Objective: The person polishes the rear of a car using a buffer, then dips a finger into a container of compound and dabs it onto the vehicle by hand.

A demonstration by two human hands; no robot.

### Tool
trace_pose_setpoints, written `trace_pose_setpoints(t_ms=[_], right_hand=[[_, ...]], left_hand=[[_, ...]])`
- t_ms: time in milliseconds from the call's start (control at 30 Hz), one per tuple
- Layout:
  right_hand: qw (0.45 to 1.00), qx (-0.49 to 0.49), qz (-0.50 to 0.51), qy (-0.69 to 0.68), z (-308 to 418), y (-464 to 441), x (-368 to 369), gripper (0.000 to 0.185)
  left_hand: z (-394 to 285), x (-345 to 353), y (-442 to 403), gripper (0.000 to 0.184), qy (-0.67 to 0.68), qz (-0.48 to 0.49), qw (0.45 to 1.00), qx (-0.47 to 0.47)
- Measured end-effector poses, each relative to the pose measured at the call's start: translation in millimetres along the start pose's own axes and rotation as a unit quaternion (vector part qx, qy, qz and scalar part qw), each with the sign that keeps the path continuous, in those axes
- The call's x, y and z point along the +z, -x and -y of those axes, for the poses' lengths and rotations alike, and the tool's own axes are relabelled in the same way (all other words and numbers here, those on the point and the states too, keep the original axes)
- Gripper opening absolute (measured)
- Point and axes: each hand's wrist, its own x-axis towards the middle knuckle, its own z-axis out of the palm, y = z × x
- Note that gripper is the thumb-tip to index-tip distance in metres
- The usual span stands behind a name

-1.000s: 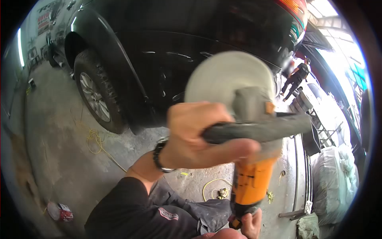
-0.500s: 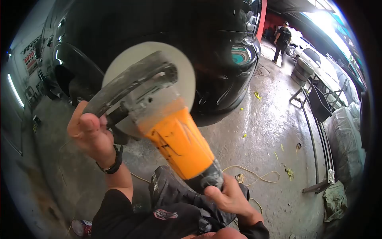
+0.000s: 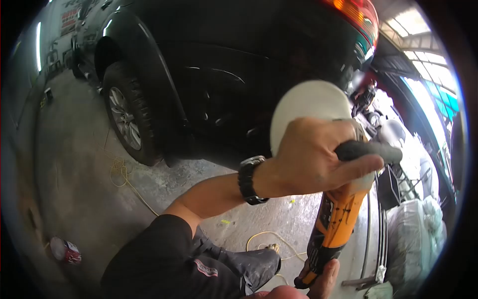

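My left hand (image 3: 316, 159), with a black watch on the wrist, grips the dark front handle of an orange polisher (image 3: 343, 214). Low at the right, my right hand (image 3: 323, 279) is closed around the tool's black rear end. The polisher's round off-white pad (image 3: 308, 99) faces the rear corner of a black car (image 3: 219, 55). My left hand covers part of the pad and the tool's head. Whether the pad touches the bodywork I cannot tell.
The car's rear wheel (image 3: 127, 117) stands at the left, a red tail light (image 3: 358, 17) above. A yellow cord (image 3: 137, 194) runs over the floor. At the right are a metal stand (image 3: 383, 239) and a plastic-wrapped bundle (image 3: 416, 239). A can (image 3: 64, 250) lies lower left. Another person (image 3: 366, 97) is behind.
The polisher has swung right and turned more upright, still in both hands. My left arm now reaches across in front of me. The view has shifted, bringing the rear wheel and tail light into sight.
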Motion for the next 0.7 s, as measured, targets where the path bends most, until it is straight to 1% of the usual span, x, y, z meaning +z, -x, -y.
trace_pose_setpoints(t_ms=[67, 133, 200, 267, 300, 367, 400, 467, 533, 567, 600, 700], right_hand=[[1.000, 0.007, 0.025, 0.004, 0.5, -4.3, 5.8, 0.058], [0.999, 0.020, 0.048, 0.006, 0.4, -9.0, 12.2, 0.054], [0.997, 0.035, 0.069, 0.011, -2.2, -10.7, 17.2, 0.050], [0.996, 0.026, 0.085, 0.020, -9.9, -14.9, 26.2, 0.047], [0.995, -0.002, 0.093, 0.028, -16.9, -20.5, 32.4, 0.049], [0.992, -0.055, 0.107, 0.043, -27.3, -29.4, 45.4, 0.054], [0.988, -0.064, 0.129, 0.056, -16.5, -30.6, 54.8, 0.056], [0.981, -0.070, 0.158, 0.090, -6.3, -37.0, 68.0, 0.066], [0.977, -0.076, 0.172, 0.103, 2.9, -41.9, 81.1, 0.072], [0.975, -0.064, 0.188, 0.101, 7.0, -44.1, 84.3, 0.068], [0.973, -0.051, 0.204, 0.098, 10.4, -45.5, 86.6, 0.064], [0.964, -0.023, 0.239, 0.116, 17.2, -47.3, 95.6, 0.058]], left_hand=[[6.2, -4.0, 0.9, 0.037, -0.057, -0.038, 0.994, 0.090], [2.4, -22.7, 8.9, 0.038, -0.079, -0.045, 0.991, 0.097], [3.9, -45.6, 19.3, 0.039, -0.084, -0.055, 0.991, 0.090], [2.8, -68.4, 27.5, 0.043, -0.092, -0.057, 0.992, 0.072], [-1.6, -80.3, 29.4, 0.046, -0.107, -0.052, 0.991, 0.064], [-6.9, -99.6, 33.2, 0.042, -0.165, -0.059, 0.982, 0.070], [-7.4, -106.5, 36.1, 0.044, -0.169, -0.076, 0.981, 0.061], [-9.0, -117.7, 41.9, 0.050, -0.177, -0.107, 0.977, 0.044], [-7.0, -123.6, 47.6, 0.054, -0.167, -0.175, 0.969, 0.044], [-5.6, -126.0, 50.5, 0.056, -0.160, -0.207, 0.964, 0.043], [-5.4, -129.9, 54.3, 0.057, -0.186, -0.221, 0.956, 0.047], [-0.9, -149.7, 70.9, 0.062, -0.227, -0.235, 0.944, 0.046]])
